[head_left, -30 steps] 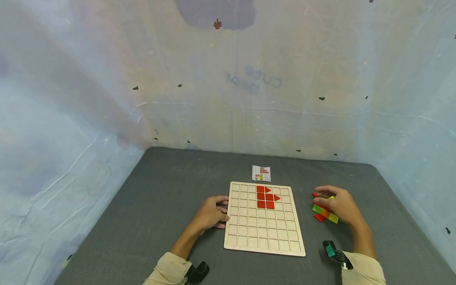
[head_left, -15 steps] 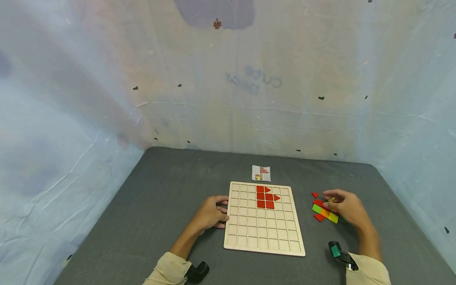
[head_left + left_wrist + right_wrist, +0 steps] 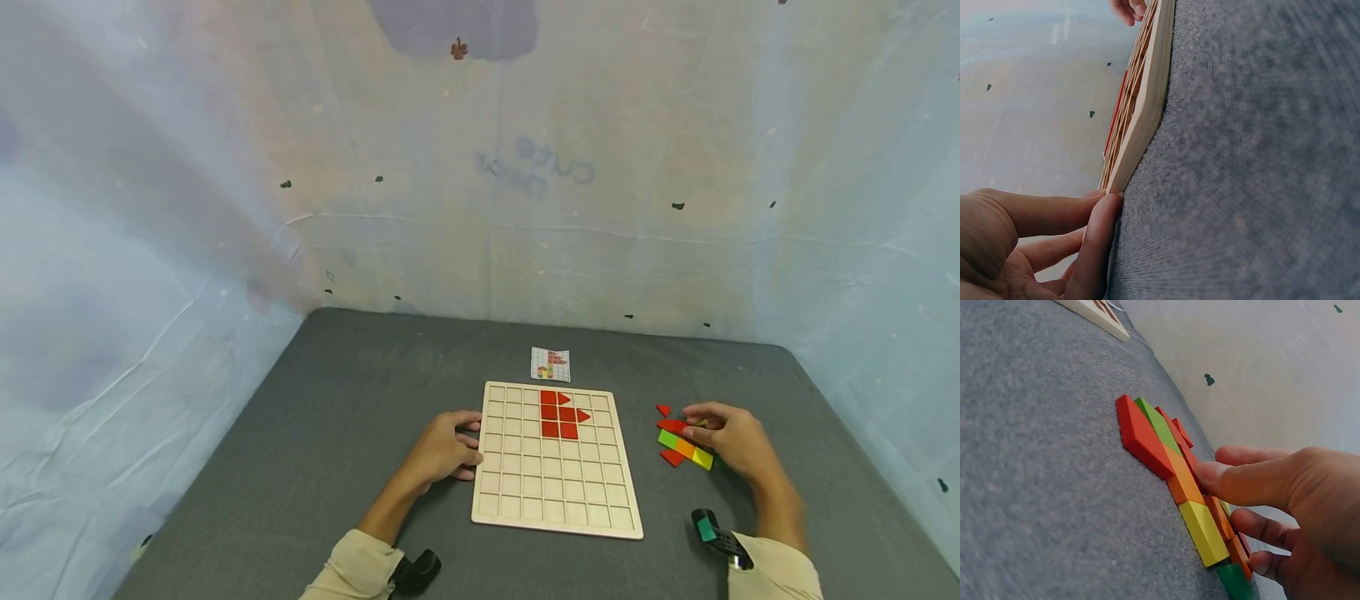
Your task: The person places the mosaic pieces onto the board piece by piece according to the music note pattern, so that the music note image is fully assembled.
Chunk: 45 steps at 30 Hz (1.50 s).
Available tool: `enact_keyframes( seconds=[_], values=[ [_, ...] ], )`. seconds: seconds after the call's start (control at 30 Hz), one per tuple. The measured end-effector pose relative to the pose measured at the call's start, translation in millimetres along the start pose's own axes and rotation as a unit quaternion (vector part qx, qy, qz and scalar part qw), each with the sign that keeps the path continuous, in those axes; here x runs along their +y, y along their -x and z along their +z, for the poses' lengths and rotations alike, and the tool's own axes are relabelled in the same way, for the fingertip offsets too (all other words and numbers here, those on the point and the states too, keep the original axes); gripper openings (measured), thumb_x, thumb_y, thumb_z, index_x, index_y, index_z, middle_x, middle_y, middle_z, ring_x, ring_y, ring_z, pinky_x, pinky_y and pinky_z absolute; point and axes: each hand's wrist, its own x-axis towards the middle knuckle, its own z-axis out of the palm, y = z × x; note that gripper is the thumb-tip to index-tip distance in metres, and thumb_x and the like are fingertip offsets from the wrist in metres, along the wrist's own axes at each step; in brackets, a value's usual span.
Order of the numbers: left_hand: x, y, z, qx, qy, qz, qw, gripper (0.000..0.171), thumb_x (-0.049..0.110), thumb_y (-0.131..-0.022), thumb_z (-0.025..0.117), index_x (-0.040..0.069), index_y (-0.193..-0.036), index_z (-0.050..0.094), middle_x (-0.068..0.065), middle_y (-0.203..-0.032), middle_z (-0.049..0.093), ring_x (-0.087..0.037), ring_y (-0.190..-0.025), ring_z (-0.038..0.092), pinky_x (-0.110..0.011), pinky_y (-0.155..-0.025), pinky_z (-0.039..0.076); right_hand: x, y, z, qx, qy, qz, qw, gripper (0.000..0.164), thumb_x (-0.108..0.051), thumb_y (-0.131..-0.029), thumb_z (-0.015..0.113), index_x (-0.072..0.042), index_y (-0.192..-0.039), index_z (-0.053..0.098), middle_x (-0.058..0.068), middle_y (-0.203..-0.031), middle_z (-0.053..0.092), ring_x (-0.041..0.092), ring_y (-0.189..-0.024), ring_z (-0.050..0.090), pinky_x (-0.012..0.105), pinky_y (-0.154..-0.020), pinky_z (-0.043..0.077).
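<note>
A pale wooden grid board lies flat on the dark table, with several red square and triangular pieces in its upper cells. My left hand touches the board's left edge with thumb and fingertips. At the right, my right hand is over a small cluster of coloured pieces, thumb and forefinger spread apart around a yellow-green piece. In the right wrist view, the thumb overlaps the pieces beside a red block, an orange block and a yellow block. No piece is visibly gripped.
Beyond the board lies a small printed card showing a coloured grid pattern. Another red triangle sits at the cluster's far side. A dark green block is at the cluster's near end. Sheet-like walls surround the table.
My right hand has drawn back slightly to the right over the pieces, uncovering red ones. A yellow piece has shifted under its fingers. The left hand and board have stayed put.
</note>
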Motion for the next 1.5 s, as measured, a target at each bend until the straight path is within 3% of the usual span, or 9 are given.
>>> enact_keyframes(
  seconds=[0.3,0.57,0.83,1.17,1.5],
  values=[
    [-1.0,0.2,0.6,0.004,-0.003,-0.002,1.0,0.067,-0.01,-0.085,0.077,-0.003,-0.148,0.056,-0.019,-0.135,0.06,-0.023,-0.1,0.07,-0.036,-0.064,0.067,0.5,-0.6,-3.2,-0.021,0.006,0.008,1.0,0.036,-0.015,-0.094,0.081,0.002,-0.125,0.074,0.02,-0.113,0.074,0.026,-0.094,0.065,0.034,-0.074,0.051],
    [-1.2,0.4,0.6,0.005,-0.003,-0.001,1.0,0.067,-0.01,-0.085,0.077,-0.003,-0.148,0.056,-0.02,-0.136,0.06,-0.024,-0.101,0.069,-0.036,-0.064,0.067,3.9,-1.8,-6.0,-0.025,0.038,-0.005,0.999,0.037,-0.019,-0.094,0.08,0.003,-0.123,0.075,0.03,-0.127,0.064,0.034,-0.1,0.061,0.034,-0.075,0.049],
    [-1.0,0.5,1.0,0.006,-0.004,0.002,1.0,0.067,-0.009,-0.085,0.077,-0.003,-0.148,0.056,-0.02,-0.136,0.06,-0.024,-0.102,0.069,-0.035,-0.064,0.067,5.2,-6.1,-2.8,-0.024,0.057,-0.011,0.998,0.037,-0.023,-0.095,0.079,0.004,-0.121,0.075,0.029,-0.121,0.066,0.036,-0.101,0.062,0.036,-0.074,0.048],
    [-0.4,1.0,0.4,0.004,-0.003,0.006,1.0,0.066,-0.01,-0.086,0.077,-0.004,-0.148,0.056,-0.02,-0.136,0.06,-0.024,-0.1,0.07,-0.035,-0.064,0.067,5.9,-8.0,-0.2,-0.016,0.057,-0.013,0.998,0.031,-0.021,-0.095,0.079,0.004,-0.114,0.077,0.022,-0.109,0.071,0.025,-0.088,0.061,0.032,-0.068,0.046],
    [-0.7,0.5,0.4,0.003,-0.001,0.004,1.0,0.067,-0.01,-0.086,0.077,-0.004,-0.148,0.055,-0.02,-0.136,0.059,-0.024,-0.1,0.069,-0.036,-0.065,0.067,1.7,-7.1,-1.3,-0.018,0.05,0.008,0.999,0.042,-0.032,-0.097,0.079,0.003,-0.119,0.076,0.022,-0.11,0.073,0.028,-0.092,0.064,0.033,-0.071,0.048]
  ],
)
